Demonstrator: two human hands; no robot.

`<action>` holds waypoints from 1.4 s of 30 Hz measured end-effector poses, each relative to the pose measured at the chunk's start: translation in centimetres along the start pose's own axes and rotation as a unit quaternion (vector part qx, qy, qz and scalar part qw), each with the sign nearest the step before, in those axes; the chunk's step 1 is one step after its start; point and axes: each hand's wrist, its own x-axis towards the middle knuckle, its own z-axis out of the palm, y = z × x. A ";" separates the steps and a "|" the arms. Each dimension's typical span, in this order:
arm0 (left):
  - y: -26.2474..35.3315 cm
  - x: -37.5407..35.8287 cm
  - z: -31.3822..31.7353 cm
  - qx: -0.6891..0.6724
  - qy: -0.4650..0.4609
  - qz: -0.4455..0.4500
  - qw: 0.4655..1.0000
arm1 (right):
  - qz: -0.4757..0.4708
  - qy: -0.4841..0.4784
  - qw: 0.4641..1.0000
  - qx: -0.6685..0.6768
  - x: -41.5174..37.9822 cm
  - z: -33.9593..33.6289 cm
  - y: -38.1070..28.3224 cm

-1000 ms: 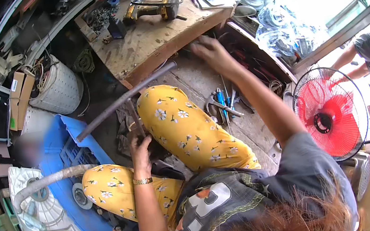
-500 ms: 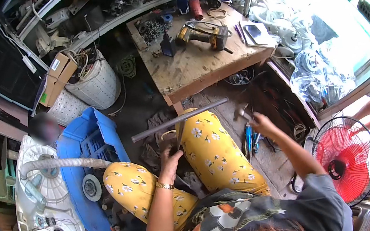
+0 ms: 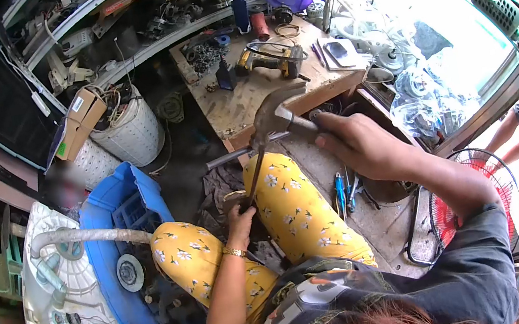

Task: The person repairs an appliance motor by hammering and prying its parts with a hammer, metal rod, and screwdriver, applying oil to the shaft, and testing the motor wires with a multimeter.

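Observation:
My right hand (image 3: 361, 147) is closed around the handle of a claw hammer (image 3: 276, 114), raised in front of the wooden table. The hammer's head is at the upper end of a thin dark metal rod (image 3: 257, 179); whether they touch is hard to tell. My left hand (image 3: 240, 224), a gold watch on its wrist, is closed on the rod's lower part, between my knees. Behind the hammer and rod lies a grey metal bar (image 3: 225, 159), partly hidden.
The wooden table (image 3: 252, 111) bears a yellow drill (image 3: 271, 59). On my left are a blue bin (image 3: 112, 288) and a white machine panel (image 3: 40, 288). Blue-handled tools (image 3: 341, 195) lie right of my knee, near a red fan (image 3: 479, 196). A person's legs (image 3: 508, 141) show at far right.
My right hand has risen with the hammer and moved left, over to the rod's top. The grey bar now appears farther back, behind the rod. The whole view has shifted slightly.

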 end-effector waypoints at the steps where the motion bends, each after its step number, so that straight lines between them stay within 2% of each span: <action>1: 0.1 0.0 0.2 0.007 0.005 0.001 1.000 | -0.003 0.020 1.000 0.016 0.1 -0.3 0.1; 3: 0.2 -0.2 0.6 0.005 0.026 0.009 1.000 | -0.007 0.060 0.997 0.051 0.3 -1.9 -0.8; 4: 0.4 -0.2 0.7 -0.003 0.026 0.015 1.000 | 0.002 0.114 0.993 0.006 0.5 -3.7 -1.9; 5: 0.5 -0.3 0.7 -0.010 0.025 0.018 0.999 | 0.164 0.101 0.973 0.124 0.4 -6.1 -3.7; 7: 0.3 -0.4 0.4 -0.003 0.025 0.014 1.000 | 0.049 0.207 0.957 0.195 0.0 -8.8 -3.3; 8: 0.3 -0.3 0.4 -0.001 0.024 0.015 1.000 | 0.013 0.174 0.942 0.286 -0.5 -11.6 -3.6; 10: 1.2 -0.6 0.8 -0.012 0.019 0.001 1.000 | 0.053 0.171 0.968 0.176 -0.4 -9.1 -3.1; 13: 1.0 -0.8 0.7 0.023 0.026 0.010 0.999 | 0.032 0.089 0.996 -0.001 -1.7 3.6 4.9; 16: 1.5 -0.4 1.1 0.019 0.017 0.022 0.999 | 0.105 0.094 0.989 0.038 -1.2 -1.4 1.2; 18: 1.7 -1.1 0.8 0.019 0.020 0.003 1.000 | 0.113 0.155 0.979 0.064 -1.3 -3.8 -0.5; 19: 1.4 -0.8 0.6 0.008 0.019 0.005 1.000 | 0.155 0.158 0.965 0.140 -1.2 -4.9 -1.3; 20: 0.8 -0.4 0.5 -0.006 0.018 0.007 1.000 | 0.136 0.145 0.966 0.164 -1.4 -5.6 -1.7; 23: -0.5 0.3 0.6 -0.012 0.004 0.011 1.000 | 0.112 0.119 0.984 0.073 -1.6 -4.0 -0.3; 24: 0.0 0.0 0.7 -0.009 0.004 0.006 1.000 | 0.066 0.107 0.992 0.033 -1.5 -3.0 0.4; 25: 0.3 -0.2 0.5 -0.004 0.005 0.000 1.000 | 0.104 0.052 0.992 0.052 -1.5 -2.2 0.4; 27: 0.2 -0.4 0.6 -0.020 0.001 0.009 1.000 | 0.101 -0.010 0.995 0.013 -1.4 0.0 1.5; 30: 0.5 -0.3 0.8 -0.018 0.001 0.006 1.000 | 0.051 0.012 0.998 0.027 -1.3 -1.0 1.4; 31: 0.4 -0.3 0.8 -0.013 0.004 -0.001 1.000 | 0.030 0.059 0.998 0.012 -1.1 -2.0 1.6; 32: 0.3 -0.2 0.7 -0.017 0.002 0.003 1.000 | 0.038 0.126 0.991 0.028 -1.1 -3.8 1.1; 33: 0.0 -0.1 0.6 -0.021 0.001 0.006 1.000 | 0.066 0.150 0.986 -0.013 -1.6 -7.2 -1.6; 34: -0.2 -0.1 0.5 -0.025 0.001 0.007 1.000 | -0.120 0.292 0.942 -0.115 0.1 -9.5 0.9; 36: 0.4 -0.5 0.7 -0.020 0.002 -0.007 1.000 | -0.075 0.348 0.928 -0.113 -1.1 -11.8 1.1; 37: 0.9 -0.5 0.8 -0.019 0.001 -0.011 1.000 | -0.047 0.345 0.928 -0.135 -1.7 -10.7 3.0; 40: 1.1 -0.6 0.8 0.003 -0.012 0.014 1.000 | 0.108 0.106 0.972 -0.180 -6.3 0.1 11.3; 41: 0.3 -1.7 -0.7 0.021 -0.008 0.005 1.000 | 0.128 0.094 0.978 -0.139 -7.0 2.6 12.1; 42: -0.3 -0.3 0.5 0.016 -0.007 0.016 1.000 | 0.131 0.104 0.980 -0.106 -6.9 2.9 11.7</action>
